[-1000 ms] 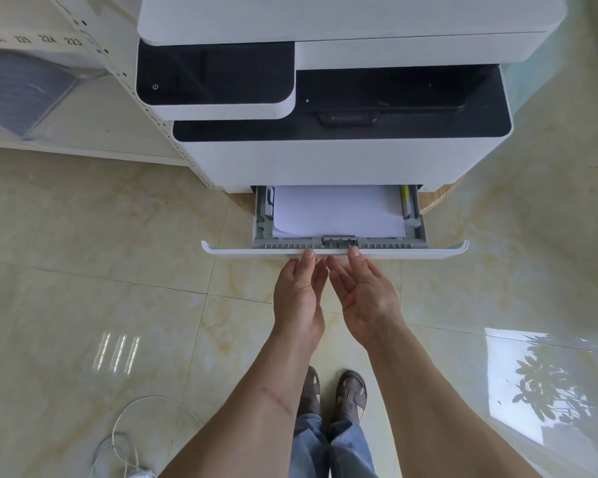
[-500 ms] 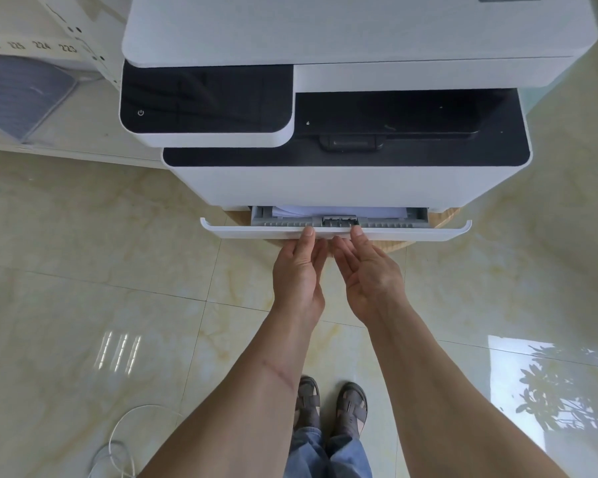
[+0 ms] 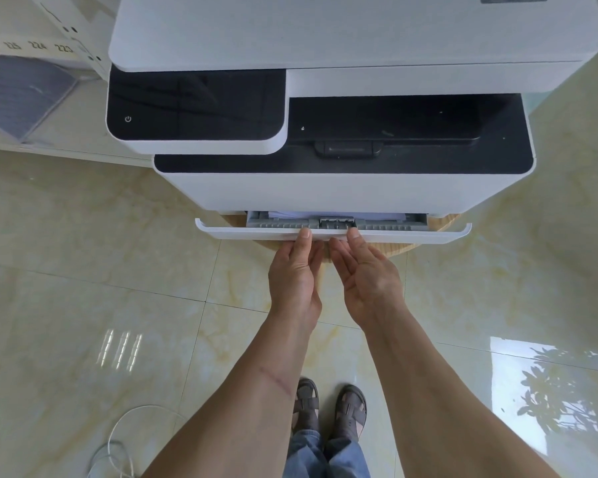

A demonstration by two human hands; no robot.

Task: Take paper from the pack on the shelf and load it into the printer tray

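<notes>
Paper point(image 3: 335, 214) stack inside nearly closed printer tray point(image 3: 256, 232), left hand point(image 3: 296, 274) and right hand point(image 3: 368, 274) open, fingertips on its front

Bright daylight, window glare on glossy floor point(image 3: 532, 391), edges bowed

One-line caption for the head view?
Both hands, left and right, press fingertips on the nearly closed tray, paper visible inside the printer.

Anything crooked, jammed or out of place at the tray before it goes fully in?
Nothing stands out. The white printer tray sits level, open a sliver, white paper lying flat inside. The left hand and right hand touch its front edge with fingertips.
</notes>
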